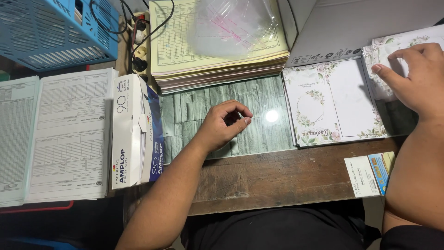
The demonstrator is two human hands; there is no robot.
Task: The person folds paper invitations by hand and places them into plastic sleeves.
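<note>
1. From the head camera, we see our left hand (225, 126) resting on the green stone-patterned desk mat (194, 109) in the middle of the wooden desk (277, 178); its fingers are loosely curled with the thumb near the forefinger, and it grips nothing.
2. Our right hand (416, 76) lies at the far right, fingers spread open and flat on a floral sheet (393, 46), pressing it without closing around it.
3. Just left of that hand sits a stack of floral invitation cards (333, 99), lying flat and overlapping the mat's right edge.
4. Behind the left hand we see a thick stack of yellow and pink forms (217, 55) with a clear plastic bag (231, 25) on top.
5. Left of the mat lies a white and blue envelope box (134, 132), and beside it printed forms (69, 134).
6. A blue plastic basket (51, 30) sits at the top left, and small cards (370, 173) rest at the desk's right edge.
</note>
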